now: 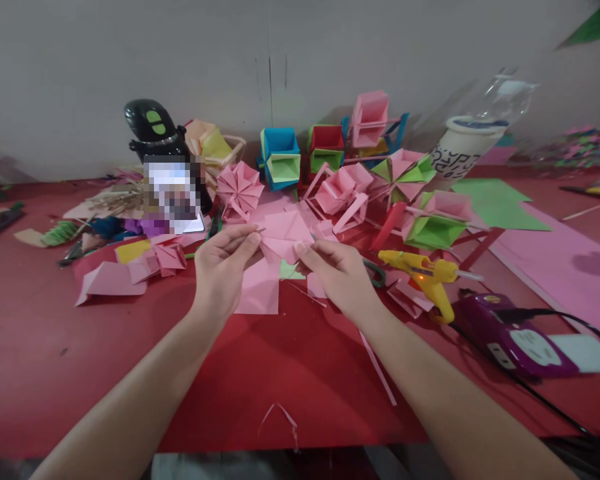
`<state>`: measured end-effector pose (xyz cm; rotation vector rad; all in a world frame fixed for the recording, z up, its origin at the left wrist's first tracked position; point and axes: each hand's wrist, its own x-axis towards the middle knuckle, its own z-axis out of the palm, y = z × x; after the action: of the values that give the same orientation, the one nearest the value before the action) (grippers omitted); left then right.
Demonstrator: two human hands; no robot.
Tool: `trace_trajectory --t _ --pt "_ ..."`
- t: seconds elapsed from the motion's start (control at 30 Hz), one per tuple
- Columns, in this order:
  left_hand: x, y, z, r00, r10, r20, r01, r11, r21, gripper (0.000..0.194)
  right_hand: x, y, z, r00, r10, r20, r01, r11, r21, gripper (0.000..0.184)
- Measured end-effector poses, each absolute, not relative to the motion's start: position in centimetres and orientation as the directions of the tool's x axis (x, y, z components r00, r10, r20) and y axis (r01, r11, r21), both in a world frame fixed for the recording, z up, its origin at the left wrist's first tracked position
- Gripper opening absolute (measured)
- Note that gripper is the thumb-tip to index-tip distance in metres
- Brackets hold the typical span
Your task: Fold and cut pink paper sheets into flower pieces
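Observation:
Between my hands, above the middle of the red table, is a creased piece of pink paper (pixel 286 230). My left hand (pixel 225 263) pinches its left corner between thumb and fingers. At the right edge, my right hand (pixel 337 270) grips the same paper with the thumb on top. A flat pink sheet (pixel 260 290) lies on the table below it. Just behind the held paper stand a pleated pink paper rosette (pixel 240 190) and a pink folded paper piece (pixel 343 190). Dark scissor handles (pixel 375 273) show beside my right wrist, partly hidden.
A yellow glue gun (pixel 423 270) lies at the right, near a purple power strip (pixel 517 333) with black cables. Several folded paper models (pixel 280 157) line the wall. A phone (pixel 177 193) leans on a black holder at left. A patterned cup (pixel 463 150) stands at the back right.

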<state>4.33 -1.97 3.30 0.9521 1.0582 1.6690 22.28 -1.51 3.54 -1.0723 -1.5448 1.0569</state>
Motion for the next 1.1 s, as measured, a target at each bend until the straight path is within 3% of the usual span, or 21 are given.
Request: trace_trajectory --t 0.13,0.33,0.6,0.83,1.1 --pt "4.7 -2.2 3.1 -0.217 0.97 0.106 -0.29 -0.168 0.942 0.024 22.3 -1.3 3.4 -0.068 0.958 0.278 0.074 0.282 -0.956 0.036" --pt "5.0 -2.6 2.7 -0.11 0.989 0.095 -0.154 -0.111 0.982 0.028 22.3 -0.7 3.0 0.038 0.974 0.225 -0.088 0.227 -0.97 0.029" --pt "5.6 -3.0 3.8 0.055 0.998 0.001 -0.128 0.006 0.992 0.045 22.7 -0.6 2.9 0.1 0.974 0.205 -0.032 0.209 -0.977 0.025" --pt "5.8 -3.2 4.4 0.078 0.993 -0.086 -0.035 0.089 0.995 0.04 22.3 -0.9 3.6 0.043 0.964 0.261 -0.015 0.262 -0.965 0.025" --pt "5.5 -3.4 3.7 0.154 0.985 -0.075 0.059 0.067 0.996 0.041 22.7 -1.1 3.4 -0.021 0.943 0.331 0.146 0.33 -0.933 0.038"
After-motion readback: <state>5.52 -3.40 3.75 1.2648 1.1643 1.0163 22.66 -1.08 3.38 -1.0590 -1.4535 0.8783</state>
